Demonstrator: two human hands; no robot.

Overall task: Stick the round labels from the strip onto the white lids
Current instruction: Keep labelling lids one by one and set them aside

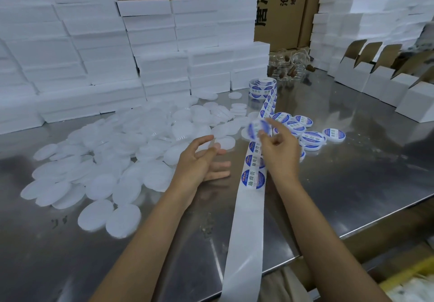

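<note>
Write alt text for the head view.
A person's right hand holds a blurred round label above the label strip on a steel table; the left hand is open beside it. Unlabelled white lids lie left, labelled lids right.

The scene is brightly and evenly lit from overhead, and shadows are soft. The steel counter [352,160] throws broad, milky glare, strongest toward its right side. Wide-angle distortion bends the counter's near edge and tilts the foam blocks [70,43] at the left. The right hand [279,151] is motion-blurred at the fingertips, as is the label [257,129] there. The far right edge smears.
</note>
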